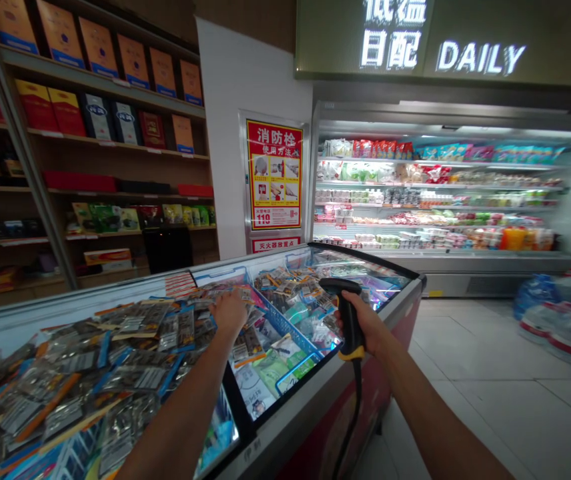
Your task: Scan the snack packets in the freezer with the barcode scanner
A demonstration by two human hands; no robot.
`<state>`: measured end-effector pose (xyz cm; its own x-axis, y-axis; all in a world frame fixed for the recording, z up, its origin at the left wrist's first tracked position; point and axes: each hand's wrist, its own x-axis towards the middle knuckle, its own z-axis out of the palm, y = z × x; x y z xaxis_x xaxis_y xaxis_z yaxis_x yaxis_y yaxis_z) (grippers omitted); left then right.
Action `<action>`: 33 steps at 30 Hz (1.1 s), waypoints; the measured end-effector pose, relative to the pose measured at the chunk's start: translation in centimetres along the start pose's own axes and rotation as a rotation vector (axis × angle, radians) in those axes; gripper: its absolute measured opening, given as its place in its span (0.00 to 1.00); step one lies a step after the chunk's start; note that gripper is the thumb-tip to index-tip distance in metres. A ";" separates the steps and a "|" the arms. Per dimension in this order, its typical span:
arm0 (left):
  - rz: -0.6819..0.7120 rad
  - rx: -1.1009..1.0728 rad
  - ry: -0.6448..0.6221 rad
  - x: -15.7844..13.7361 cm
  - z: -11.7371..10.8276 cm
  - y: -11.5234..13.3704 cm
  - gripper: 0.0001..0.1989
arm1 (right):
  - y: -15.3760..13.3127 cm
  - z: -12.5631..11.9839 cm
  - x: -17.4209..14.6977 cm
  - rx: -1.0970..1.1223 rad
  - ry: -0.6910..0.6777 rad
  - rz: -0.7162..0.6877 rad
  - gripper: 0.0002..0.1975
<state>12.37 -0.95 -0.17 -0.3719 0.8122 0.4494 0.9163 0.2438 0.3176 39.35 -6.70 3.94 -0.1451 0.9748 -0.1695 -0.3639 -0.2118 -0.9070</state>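
Note:
My right hand [363,320] grips a black and yellow handheld barcode scanner [349,320] by its handle, above the front edge of a chest freezer [310,390]. From the handle's base a dark cable hangs down. My left hand [231,310] reaches over the freezer with its fingers curled down onto a flat plastic packet [220,291]; the fingertips are hidden. Many clear packets [138,373] with dark contents, white labels and blue or orange edges are heaped to the left of it. Below my left hand, inside the freezer, lie green and white bags [275,363].
A blue plastic basket [290,327] divides the freezer's contents. Boxed goods fill the shelves [115,140] at the left. A lit refrigerated display [435,193] stands at the back, and wrapped water bottles [560,317] sit on the tiled floor at the right.

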 end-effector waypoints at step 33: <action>0.054 -0.584 -0.378 -7.1 8.5 15.9 0.37 | -0.9 -6.2 -0.4 0.003 0.150 -0.037 0.13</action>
<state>30.82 1.65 -5.37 -0.1538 0.9698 0.1894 0.6629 -0.0409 0.7476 45.44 -6.51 2.41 0.0075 0.9813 -0.1921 -0.3689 -0.1759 -0.9127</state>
